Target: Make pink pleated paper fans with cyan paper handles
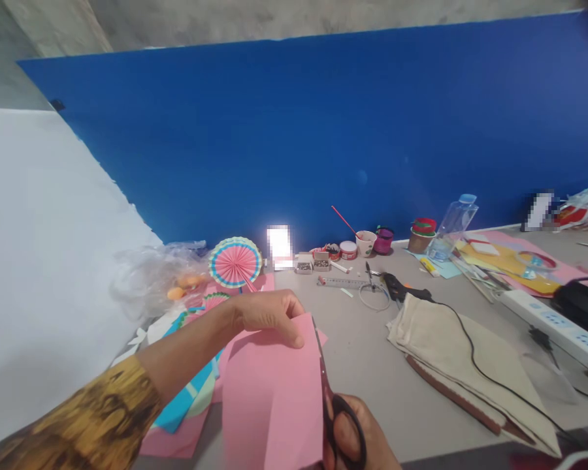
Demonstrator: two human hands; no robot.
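My left hand (269,314) pinches the top edge of a folded pink paper sheet (274,398), holding it up above the grey table (367,352). My right hand (357,437), low in the view, has its fingers through the black handles of a pair of scissors (330,398). The blades point up along the right edge of the pink sheet. Under the sheet lie more pink, blue and green papers (191,401).
A pink pleated paper fan (236,262) stands at the back by a plastic bag (151,281). A folded beige cloth (465,365) with a black cable lies to the right. Cups, a ruler, a water bottle (451,228), a power strip (551,320) and yellow papers fill the far right.
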